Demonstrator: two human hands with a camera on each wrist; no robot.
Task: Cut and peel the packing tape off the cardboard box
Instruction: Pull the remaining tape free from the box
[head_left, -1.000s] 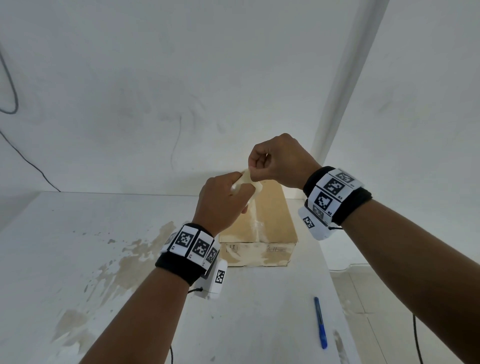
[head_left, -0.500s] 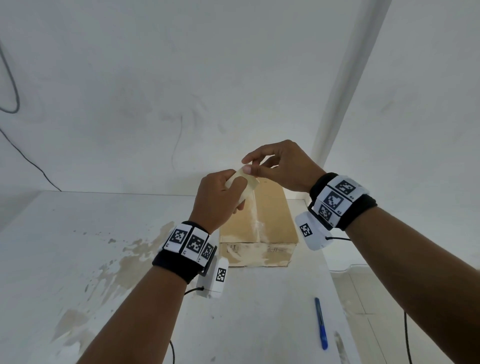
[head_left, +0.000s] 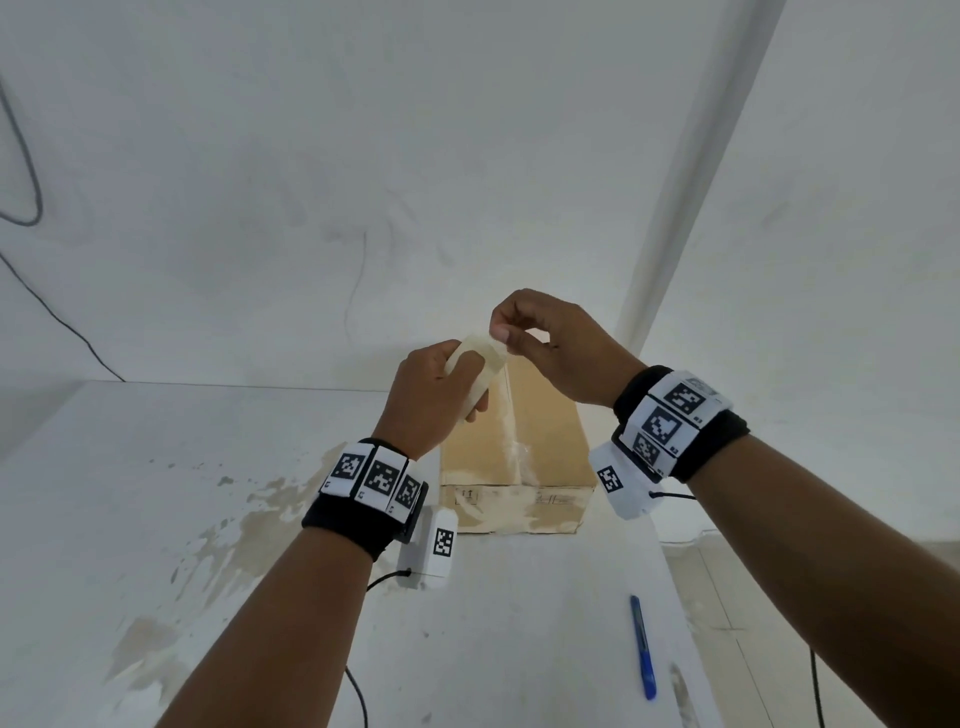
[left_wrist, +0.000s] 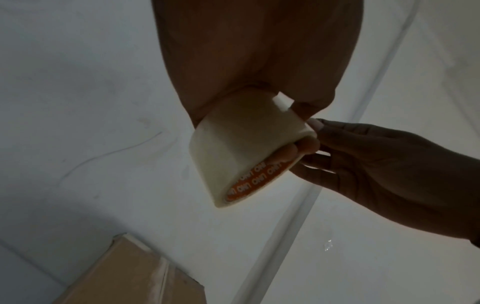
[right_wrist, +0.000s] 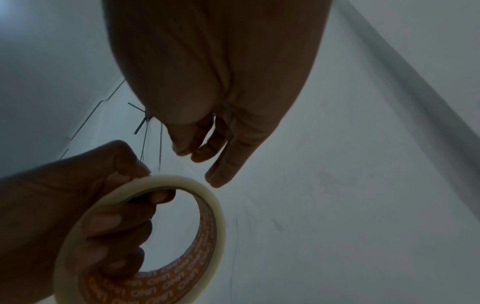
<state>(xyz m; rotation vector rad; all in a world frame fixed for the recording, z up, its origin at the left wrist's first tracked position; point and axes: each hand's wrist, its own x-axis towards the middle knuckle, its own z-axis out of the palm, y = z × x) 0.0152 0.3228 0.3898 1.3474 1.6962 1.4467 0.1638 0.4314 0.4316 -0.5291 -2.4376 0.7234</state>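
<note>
We are holding a roll of tape (head_left: 475, 364) in our left hand (head_left: 431, 395), fingers curled through its core, raised above the cardboard box (head_left: 514, 452). Our right hand (head_left: 550, 348) is meeting it at the roll's upper edge, thumb and forefinger pressed together there; we are judging this a pinch on the loose tape end, though the wrist views are too dark to confirm film between the fingertips.

The box is sitting closed on the white table (head_left: 156, 519), toward its far right edge near the wall. A glossy strip of packing tape (head_left: 511, 441) is running along its top seam and appears intact; we are seeing no cut line and no lifted end. The blue cutter (head_left: 643, 649) is lying on the table near us, well apart from both hands.

We are judging the task proper as not begun: neither cutting nor peeling shows on the box. Remaining: set the roll aside, take the cutter, slit the seam, peel the strip.
</note>
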